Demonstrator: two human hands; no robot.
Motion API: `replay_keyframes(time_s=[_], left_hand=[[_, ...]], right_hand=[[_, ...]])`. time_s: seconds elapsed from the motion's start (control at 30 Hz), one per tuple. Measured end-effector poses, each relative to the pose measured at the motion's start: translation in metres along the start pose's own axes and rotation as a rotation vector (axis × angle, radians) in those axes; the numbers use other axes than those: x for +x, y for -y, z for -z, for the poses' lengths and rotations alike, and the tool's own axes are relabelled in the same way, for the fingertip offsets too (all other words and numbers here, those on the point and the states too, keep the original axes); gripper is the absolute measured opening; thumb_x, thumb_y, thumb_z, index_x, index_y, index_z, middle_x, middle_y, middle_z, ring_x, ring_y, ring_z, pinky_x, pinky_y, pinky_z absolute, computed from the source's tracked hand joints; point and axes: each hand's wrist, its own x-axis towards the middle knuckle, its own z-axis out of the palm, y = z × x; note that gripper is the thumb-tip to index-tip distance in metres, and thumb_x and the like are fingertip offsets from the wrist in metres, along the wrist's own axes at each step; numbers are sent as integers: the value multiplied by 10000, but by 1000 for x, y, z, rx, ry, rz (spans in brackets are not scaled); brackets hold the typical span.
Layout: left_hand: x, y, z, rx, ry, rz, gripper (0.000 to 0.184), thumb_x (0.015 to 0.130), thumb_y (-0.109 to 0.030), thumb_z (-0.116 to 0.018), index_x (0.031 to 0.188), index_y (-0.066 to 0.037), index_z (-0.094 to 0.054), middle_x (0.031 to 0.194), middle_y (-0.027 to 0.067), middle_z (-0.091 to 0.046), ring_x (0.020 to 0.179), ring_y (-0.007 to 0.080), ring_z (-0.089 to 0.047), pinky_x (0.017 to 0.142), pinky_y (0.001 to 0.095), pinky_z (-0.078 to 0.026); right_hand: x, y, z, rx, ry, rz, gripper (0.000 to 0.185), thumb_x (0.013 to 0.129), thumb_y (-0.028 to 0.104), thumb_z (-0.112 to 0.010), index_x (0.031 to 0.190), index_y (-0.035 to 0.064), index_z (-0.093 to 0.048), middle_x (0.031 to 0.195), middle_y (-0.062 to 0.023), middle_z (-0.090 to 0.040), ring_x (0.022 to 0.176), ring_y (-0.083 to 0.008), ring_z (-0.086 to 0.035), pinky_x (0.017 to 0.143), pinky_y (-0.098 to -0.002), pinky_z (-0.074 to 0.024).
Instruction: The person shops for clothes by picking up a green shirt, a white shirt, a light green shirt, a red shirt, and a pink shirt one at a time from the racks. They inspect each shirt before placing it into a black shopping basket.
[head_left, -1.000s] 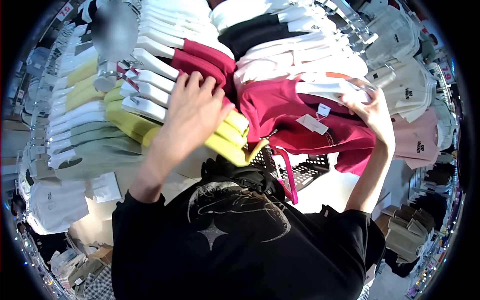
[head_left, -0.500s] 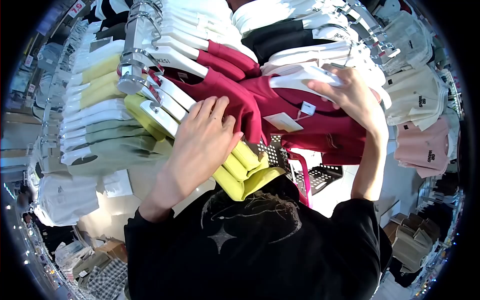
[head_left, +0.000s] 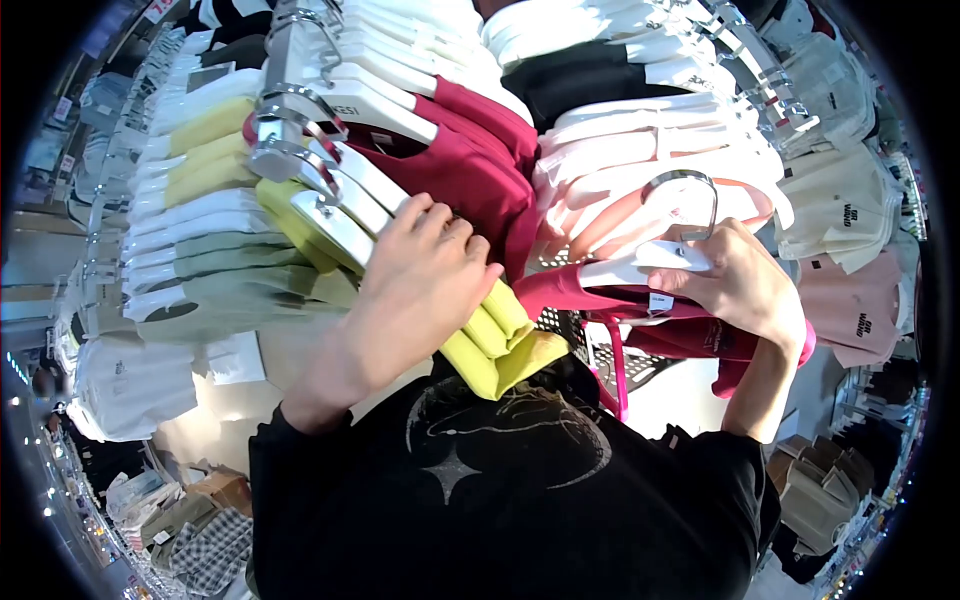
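Observation:
My left hand (head_left: 425, 285) lies with curled fingers over the front white hangers (head_left: 345, 225) on the left rail, gripping the yellow-green shirts (head_left: 490, 350) that hang from them. In my right hand (head_left: 745, 285) is the shoulder of another white hanger (head_left: 620, 268), its metal hook (head_left: 712, 205) standing up free of any rail. A crimson shirt (head_left: 555, 292) hangs on that hanger, with a small white tag (head_left: 660, 302) at its neck. Several more crimson shirts (head_left: 480, 190) hang on the left rail just beyond my left hand.
Pale pink shirts (head_left: 640, 150) and black ones (head_left: 580, 85) hang on the right rail (head_left: 765, 75). A black basket with a magenta handle (head_left: 618, 370) is partly hidden below. Racks of green shirts (head_left: 240, 290) and cream shirts (head_left: 835, 205) flank me.
My right hand has drawn the crimson shirt and its hanger down and toward me, baring the pink shirts behind. My left hand has stayed on the yellow-green shirts.

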Motion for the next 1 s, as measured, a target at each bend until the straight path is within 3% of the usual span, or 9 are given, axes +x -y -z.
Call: replay_keyframes(time_s=[0.27, 0.37, 0.43, 0.47, 0.5, 0.6, 0.67, 0.87, 1.0], left_hand=[[-5, 3, -1, 14, -33, -94, 270, 952, -291, -678, 949, -25, -720, 964, 106, -705, 1031, 273, -621, 1051, 438, -413], [-3, 1, 2, 21, -18, -100, 281, 956, -300, -676, 979, -24, -719, 966, 103, -704, 1015, 277, -622, 1046, 428, -412], [-3, 2, 2, 37, -17, -116, 281, 961, -305, -668, 1010, -34, -722, 966, 101, -703, 1015, 273, -622, 1049, 426, -410], [-3, 2, 3, 37, 0, -105, 280, 963, -304, -666, 1013, -35, -721, 968, 101, -703, 1020, 272, -623, 1051, 428, -409], [-2, 1, 4, 34, 17, -95, 278, 965, -304, -663, 1016, -37, -721, 971, 100, -703, 1025, 270, -623, 1052, 429, -409], [4, -1, 10, 44, 66, -93, 263, 971, -296, -650, 1050, -50, -701, 1025, 92, -696, 1061, 269, -618, 1055, 440, -403], [9, -3, 9, 56, 92, -74, 253, 973, -292, -646, 1070, -63, -686, 1046, 91, -690, 1071, 270, -617, 1047, 447, -403], [17, -8, 6, 94, 74, -87, 260, 943, -316, -698, 1066, -87, -687, 996, 54, -681, 1018, 239, -620, 1017, 424, -415], [23, -7, 7, 53, 89, -98, 319, 931, -319, -714, 1125, -66, -691, 1018, 67, -694, 1013, 242, -624, 995, 424, -433]], right_hand=[[96, 56, -17, 141, 23, -29, 476, 912, 423, -787, 1068, -25, -746, 715, -209, -676, 657, -314, -683, 642, -417, -515], [148, 60, -33, 36, -132, 222, 685, 913, 543, -747, 1203, -76, -717, 721, -213, -689, 727, -341, -732, 685, -407, -565], [178, 76, -32, 62, -167, 218, 720, 957, 646, -635, 832, -58, -720, 615, -143, -638, 609, -296, -689, 612, -390, -538], [188, 86, -25, 122, -99, 213, 887, 924, 793, -529, 720, -53, -700, 671, -217, -680, 708, -406, -725, 687, -493, -570], [198, 90, -29, 122, -164, 270, 838, 961, 744, -532, 664, -30, -649, 551, -119, -585, 527, -275, -649, 545, -395, -514], [226, 108, -44, 148, -178, 329, 886, 973, 766, -460, 761, -52, -724, 700, -244, -692, 752, -449, -718, 757, -528, -567], [221, 119, -48, 193, -150, 330, 785, 1025, 674, -451, 957, -50, -745, 944, -279, -733, 956, -460, -712, 857, -524, -550], [234, 105, -49, 324, 57, 270, 722, 1073, 593, -398, 1083, -48, -729, 999, -274, -733, 995, -478, -692, 910, -514, -529], [241, 109, -66, 317, -148, 315, 775, 1071, 631, -351, 1080, -33, -751, 1122, -276, -720, 1098, -456, -674, 951, -520, -519]])
